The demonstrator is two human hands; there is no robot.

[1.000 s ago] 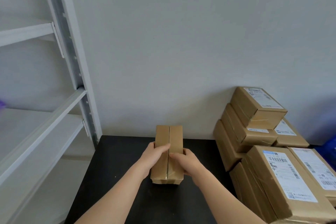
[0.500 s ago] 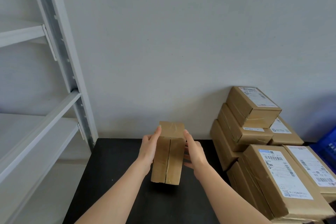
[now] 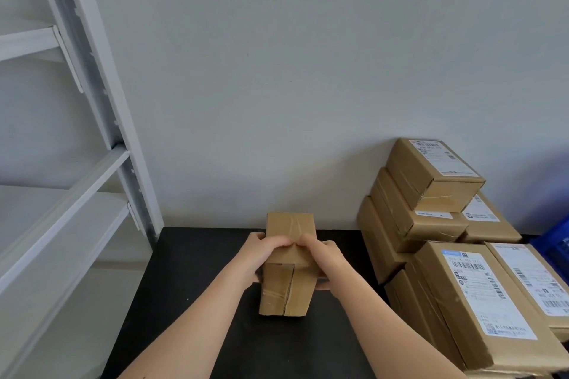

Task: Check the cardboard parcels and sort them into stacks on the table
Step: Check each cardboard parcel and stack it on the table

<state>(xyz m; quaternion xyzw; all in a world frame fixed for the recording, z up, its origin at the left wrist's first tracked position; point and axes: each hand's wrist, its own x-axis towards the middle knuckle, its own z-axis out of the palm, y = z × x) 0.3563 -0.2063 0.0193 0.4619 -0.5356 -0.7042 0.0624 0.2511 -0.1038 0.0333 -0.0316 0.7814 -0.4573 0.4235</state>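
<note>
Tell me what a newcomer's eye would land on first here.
First, the cardboard parcel at the middle of the black table, gripped by the left hand and right hand. Next, stacks of labelled parcels against the wall at right, and a white shelving rack at left.

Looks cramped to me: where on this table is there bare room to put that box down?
The black table left of the held parcel, toward the shelf post, is bare, as is the strip in front of it. The right side is crowded with labelled stacks, leaving only a narrow gap.
</note>
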